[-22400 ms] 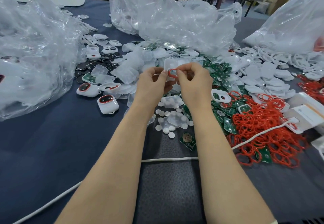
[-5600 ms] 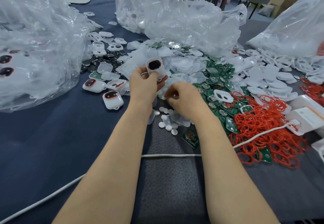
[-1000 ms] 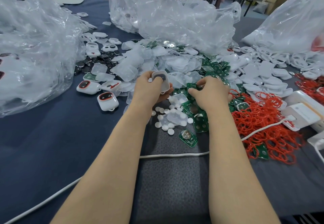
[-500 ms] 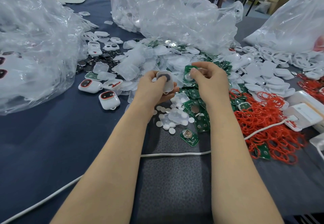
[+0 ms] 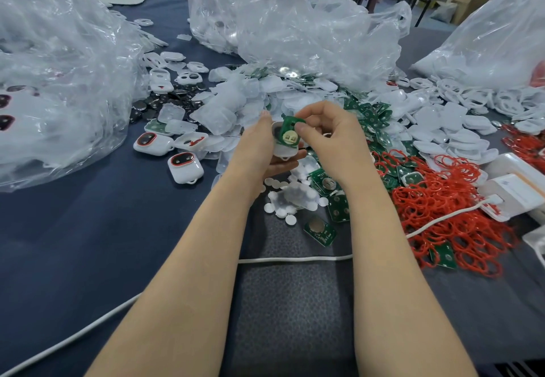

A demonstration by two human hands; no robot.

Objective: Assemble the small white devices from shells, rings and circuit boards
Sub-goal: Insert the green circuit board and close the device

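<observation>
Centre of the frame, just above the middle: my left hand (image 5: 256,149) is cupped round a white shell (image 5: 280,150), thumb up along its left edge and fingers curled underneath, open side turned towards me. My right hand (image 5: 333,137) pinches a green circuit board (image 5: 290,133) between thumb and forefinger, holding it tilted right at the mouth of the shell. Both hands are closed on parts, neither one free. The board's lower edge looks to be touching the shell, but I can't tell whether it has started to go in.

My read: this is the board-seating step. The board hides the inside of the shell, so I can't say whether a ring is fitted there.

Next move, as I judge it: square the board to the shell's outline, lay it flat, then press it down evenly while the left hand braces from below. Go gently, because a skewed board would likely jam at the rim.

Supplies are close. Spare boards (image 5: 327,183) sit under the right wrist, red rings (image 5: 448,220) are heaped at right of frame, and white discs (image 5: 283,210) lie just below the hands. Two finished devices (image 5: 185,167) lie left of centre.
</observation>
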